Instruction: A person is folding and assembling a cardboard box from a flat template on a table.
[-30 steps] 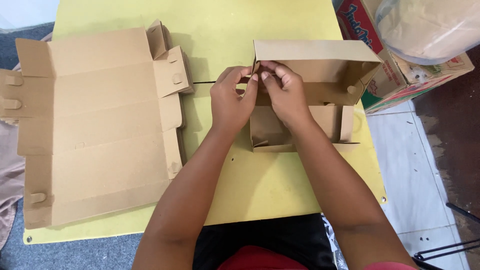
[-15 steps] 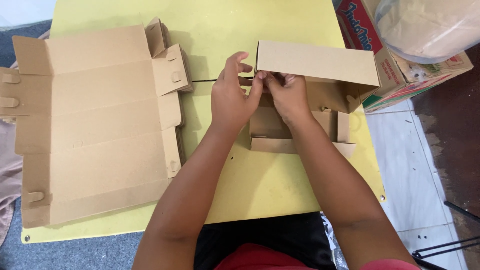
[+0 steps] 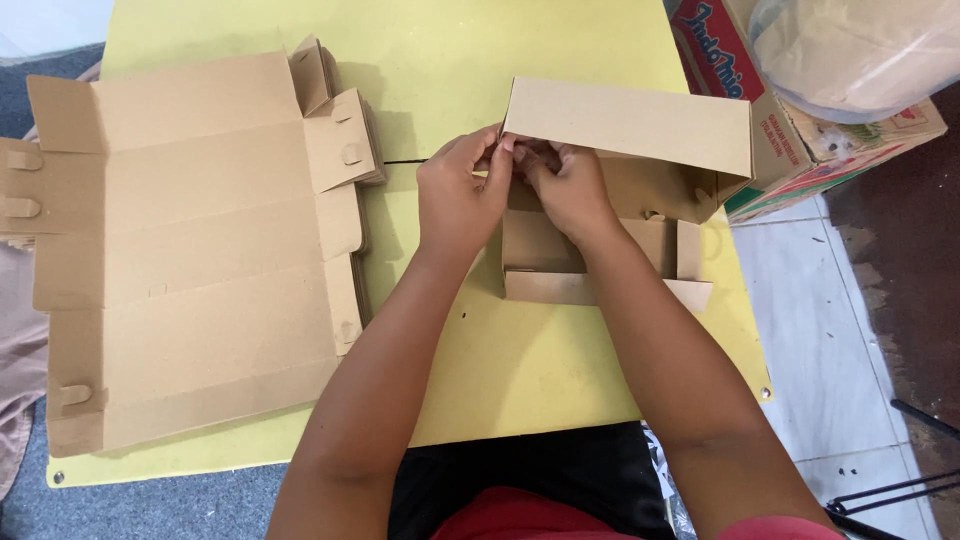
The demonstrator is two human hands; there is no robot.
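Hiding box corner (image 3: 520, 185): both hands' fingers (image 3: 505, 160).

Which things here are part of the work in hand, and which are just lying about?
In hand: half-folded cardboard box, pinched at its left corner by left hand and right hand.
Lying about: flat cardboard blanks, printed carton, plastic bag, yellow table.

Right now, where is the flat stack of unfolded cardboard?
In the head view, the flat cardboard stack lies on the yellow table's left side, left of the left hand.
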